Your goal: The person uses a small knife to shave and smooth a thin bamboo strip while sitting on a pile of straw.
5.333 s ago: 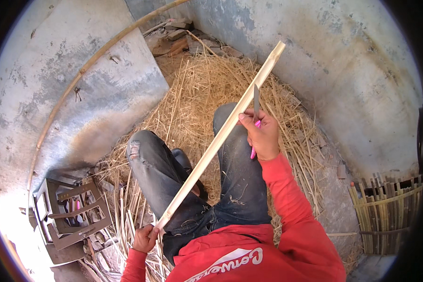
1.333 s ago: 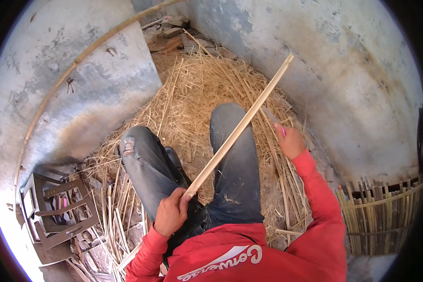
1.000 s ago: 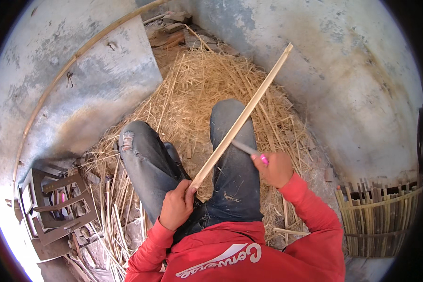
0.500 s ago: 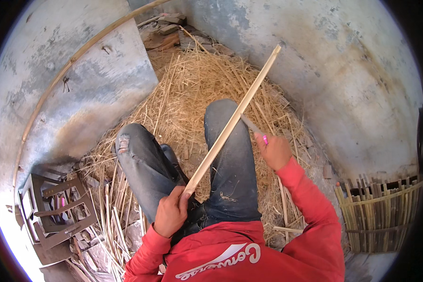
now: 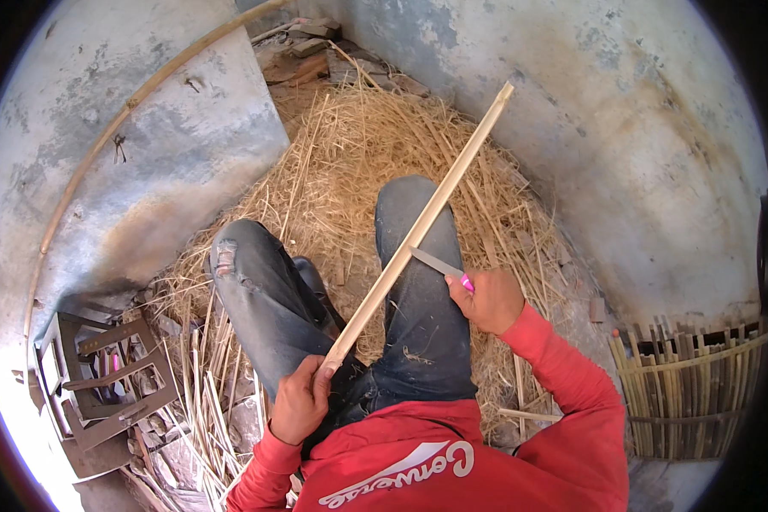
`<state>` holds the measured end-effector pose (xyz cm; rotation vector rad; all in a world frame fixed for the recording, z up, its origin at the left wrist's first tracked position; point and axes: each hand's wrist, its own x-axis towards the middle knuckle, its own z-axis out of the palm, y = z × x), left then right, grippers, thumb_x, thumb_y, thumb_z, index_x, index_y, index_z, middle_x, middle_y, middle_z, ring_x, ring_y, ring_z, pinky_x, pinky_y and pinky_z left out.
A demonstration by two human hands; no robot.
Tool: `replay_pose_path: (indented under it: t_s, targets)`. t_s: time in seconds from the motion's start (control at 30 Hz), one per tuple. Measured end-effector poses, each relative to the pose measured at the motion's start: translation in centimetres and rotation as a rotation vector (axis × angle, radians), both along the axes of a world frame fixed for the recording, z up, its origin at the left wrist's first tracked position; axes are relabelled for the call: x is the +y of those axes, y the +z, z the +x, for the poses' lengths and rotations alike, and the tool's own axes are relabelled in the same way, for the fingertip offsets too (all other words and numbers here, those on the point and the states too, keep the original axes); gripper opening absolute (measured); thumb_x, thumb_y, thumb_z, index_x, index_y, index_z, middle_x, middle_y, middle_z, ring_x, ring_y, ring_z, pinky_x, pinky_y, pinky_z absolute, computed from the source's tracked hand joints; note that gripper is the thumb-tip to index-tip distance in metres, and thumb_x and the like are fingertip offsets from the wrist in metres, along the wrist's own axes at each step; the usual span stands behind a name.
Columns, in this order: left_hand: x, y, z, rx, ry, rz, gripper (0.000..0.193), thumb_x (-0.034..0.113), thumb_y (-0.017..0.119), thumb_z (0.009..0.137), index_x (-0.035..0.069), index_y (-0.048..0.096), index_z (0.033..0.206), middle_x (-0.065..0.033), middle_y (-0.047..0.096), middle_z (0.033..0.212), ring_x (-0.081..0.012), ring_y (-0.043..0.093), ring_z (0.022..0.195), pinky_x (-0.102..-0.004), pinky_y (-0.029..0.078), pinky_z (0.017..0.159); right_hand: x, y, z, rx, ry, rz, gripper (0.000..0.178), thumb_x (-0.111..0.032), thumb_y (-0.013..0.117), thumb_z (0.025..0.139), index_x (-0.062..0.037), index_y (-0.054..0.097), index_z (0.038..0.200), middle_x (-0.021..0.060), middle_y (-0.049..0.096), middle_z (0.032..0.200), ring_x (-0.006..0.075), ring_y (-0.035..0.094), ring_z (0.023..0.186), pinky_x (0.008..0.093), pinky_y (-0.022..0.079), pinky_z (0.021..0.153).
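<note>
A long, pale split-bamboo strip (image 5: 421,224) runs slantwise across my right thigh, its far end up toward the wall. My left hand (image 5: 299,399) is closed around the strip's near end, by my lap. In my right hand (image 5: 490,300) is a knife (image 5: 439,264) with a pink handle, the fingers wrapped round the grip. Its blade points left, and the tip meets the strip's right edge about midway along. Most of the handle is hidden inside the fist.
Straw-like shavings (image 5: 367,136) cover the floor ahead of my knees. Loose bamboo strips (image 5: 218,401) lie to the left, beside a dark slotted frame (image 5: 115,375). A slatted basket (image 5: 691,392) stands at right. Worn walls (image 5: 606,171) close in on both sides.
The knife has come down along the strip toward me, with my right hand moving nearer. My left hand and the strip's near end have shifted slightly left and closer.
</note>
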<state>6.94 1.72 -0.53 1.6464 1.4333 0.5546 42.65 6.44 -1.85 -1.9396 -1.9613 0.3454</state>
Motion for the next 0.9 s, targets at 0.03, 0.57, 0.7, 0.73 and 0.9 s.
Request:
replay_pose_path:
  t_s: [0.03, 0.57, 0.7, 0.73, 0.9]
  targets:
    - [-0.1, -0.1, 0.0, -0.005, -0.004, 0.009, 0.015, 0.014, 0.061, 0.106, 0.001, 0.068, 0.106, -0.0142, 0.062, 0.065, -0.0277, 0.065, 0.058, -0.0383, 0.048, 0.057, 0.0, 0.1, 0.1, 0.003, 0.014, 0.005, 0.061, -0.05, 0.06, 0.101, -0.0016, 0.066, 0.064, 0.0256, 0.061, 0.059, 0.047, 0.063, 0.055, 0.0549, 0.05, 0.054]
    - [-0.6, 0.5, -0.9, 0.019, -0.013, 0.064, 0.018, 0.015, 0.06, 0.107, 0.0, 0.069, 0.105, -0.0093, 0.06, 0.063, -0.0206, 0.062, 0.055, -0.0358, 0.048, 0.056, 0.8, -0.9, 1.7, -0.099, -0.091, 0.071, 0.055, -0.047, 0.059, 0.103, -0.0027, 0.069, 0.072, 0.0233, 0.064, 0.061, 0.0451, 0.065, 0.057, 0.0551, 0.052, 0.056]
    - [-0.4, 0.9, -1.7, 0.058, -0.044, 0.042, 0.016, 0.015, 0.06, 0.108, 0.001, 0.068, 0.107, -0.0146, 0.064, 0.066, -0.0309, 0.067, 0.058, -0.0396, 0.049, 0.057, 2.7, -0.5, 3.0, -0.093, -0.156, 0.092, 0.056, -0.046, 0.057, 0.105, -0.0021, 0.069, 0.072, 0.025, 0.063, 0.062, 0.0464, 0.065, 0.06, 0.0564, 0.052, 0.058]
    - [-0.5, 0.9, -2.0, 0.049, -0.042, 0.037, 0.017, 0.015, 0.06, 0.107, 0.0, 0.068, 0.107, -0.0131, 0.063, 0.065, -0.0273, 0.065, 0.057, -0.0382, 0.049, 0.056, 3.3, -0.7, 3.7, -0.093, -0.181, 0.104, 0.056, -0.046, 0.056, 0.105, -0.0019, 0.069, 0.072, 0.0256, 0.063, 0.063, 0.0467, 0.065, 0.06, 0.0567, 0.052, 0.058]
    - [-1.4, 0.6, -4.4, 0.055, -0.049, 0.031, 0.018, 0.016, 0.06, 0.107, 0.0, 0.069, 0.105, -0.0076, 0.061, 0.063, -0.0168, 0.059, 0.054, -0.0336, 0.045, 0.054, 5.2, -0.5, 6.9, -0.11, -0.229, 0.156, 0.056, -0.044, 0.055, 0.105, -0.0006, 0.072, 0.075, 0.0272, 0.064, 0.065, 0.0473, 0.065, 0.06, 0.0569, 0.052, 0.059]
